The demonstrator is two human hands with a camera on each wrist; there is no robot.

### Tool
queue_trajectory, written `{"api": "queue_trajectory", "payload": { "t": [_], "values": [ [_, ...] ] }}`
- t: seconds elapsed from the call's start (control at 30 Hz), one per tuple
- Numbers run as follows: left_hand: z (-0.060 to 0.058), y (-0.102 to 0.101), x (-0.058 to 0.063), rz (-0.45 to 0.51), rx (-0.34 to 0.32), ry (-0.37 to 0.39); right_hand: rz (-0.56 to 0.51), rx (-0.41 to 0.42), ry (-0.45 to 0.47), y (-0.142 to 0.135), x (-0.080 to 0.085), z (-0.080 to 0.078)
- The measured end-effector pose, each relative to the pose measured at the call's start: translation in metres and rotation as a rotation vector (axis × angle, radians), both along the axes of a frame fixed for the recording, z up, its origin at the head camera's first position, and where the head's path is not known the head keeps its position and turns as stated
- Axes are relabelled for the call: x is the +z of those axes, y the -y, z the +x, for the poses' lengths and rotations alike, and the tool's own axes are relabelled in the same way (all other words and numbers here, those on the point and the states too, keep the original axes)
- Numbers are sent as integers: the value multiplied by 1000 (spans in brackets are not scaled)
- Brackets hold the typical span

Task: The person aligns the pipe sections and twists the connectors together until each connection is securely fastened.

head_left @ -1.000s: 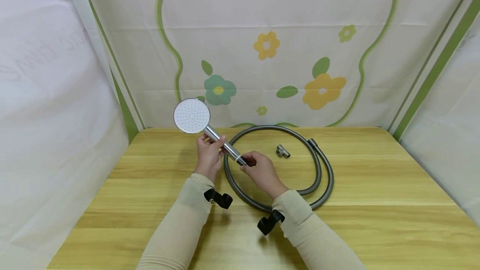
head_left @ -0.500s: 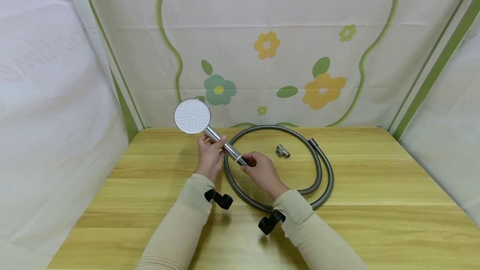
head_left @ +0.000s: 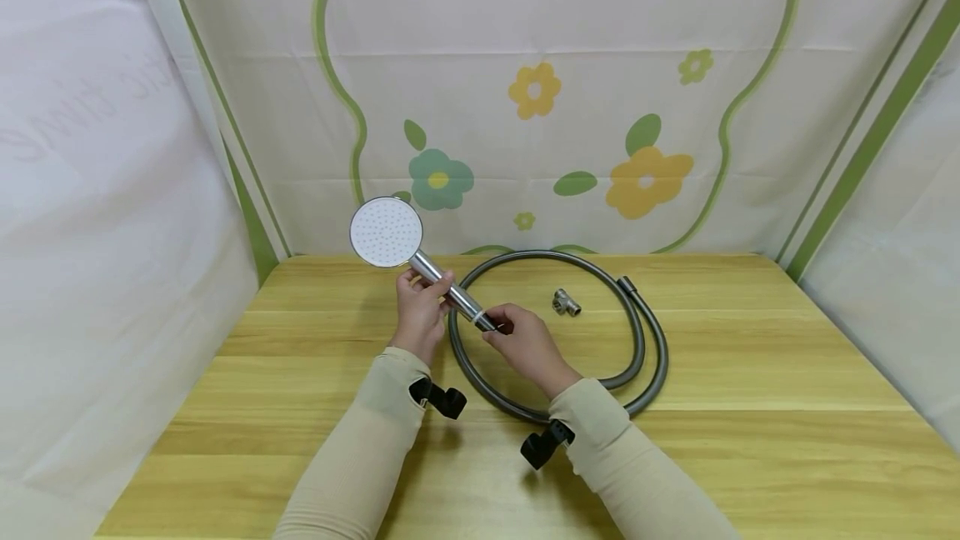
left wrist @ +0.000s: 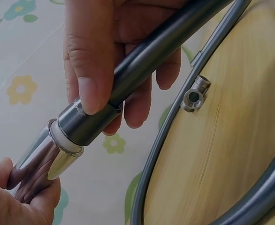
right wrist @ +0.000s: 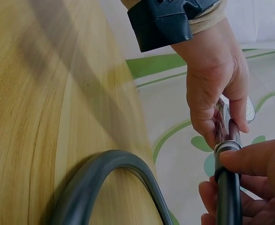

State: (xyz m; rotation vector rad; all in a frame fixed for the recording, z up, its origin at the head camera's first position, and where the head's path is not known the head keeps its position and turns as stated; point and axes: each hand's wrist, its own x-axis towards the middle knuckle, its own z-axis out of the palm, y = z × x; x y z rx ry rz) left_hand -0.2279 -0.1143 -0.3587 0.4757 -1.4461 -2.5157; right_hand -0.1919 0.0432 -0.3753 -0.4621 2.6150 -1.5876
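Observation:
In the head view a round shower head [head_left: 386, 232], with a white dotted face and chrome handle, is held tilted above the table. My left hand [head_left: 420, 315] grips its handle, thumb along the front. At the handle's lower end, my right hand [head_left: 528, 348] pinches the dark end nut [left wrist: 88, 124] of a grey shower hose [left wrist: 161, 47]. The left wrist view shows a white ring between nut and chrome handle; how far the nut is threaded on is hidden. The right wrist view shows the thumb [right wrist: 245, 161] of my right hand pressing on the nut.
The hose lies looped on the wooden table [head_left: 750, 457], its other end fitting [head_left: 626, 285] at the back right of the loop. Inside the loop sits a small metal tee fitting [head_left: 566, 303]. A floral cloth [head_left: 480, 132] hangs behind, with white cloth at both sides.
Both hands keep the same hold on handle and nut. My right wrist has shifted very slightly to the right; the hose loop and tee fitting have not moved.

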Motion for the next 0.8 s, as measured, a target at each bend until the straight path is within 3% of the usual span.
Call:
{"api": "queue_trajectory", "payload": {
  "t": [0.37, 0.8],
  "values": [
    [0, 0, -2, -3, 3, -4, 37, 11, -1, 1, 0, 1],
    [1, -2, 0, 5, 19, -4, 7, 11, 35, -1, -1, -1]
  ]
}}
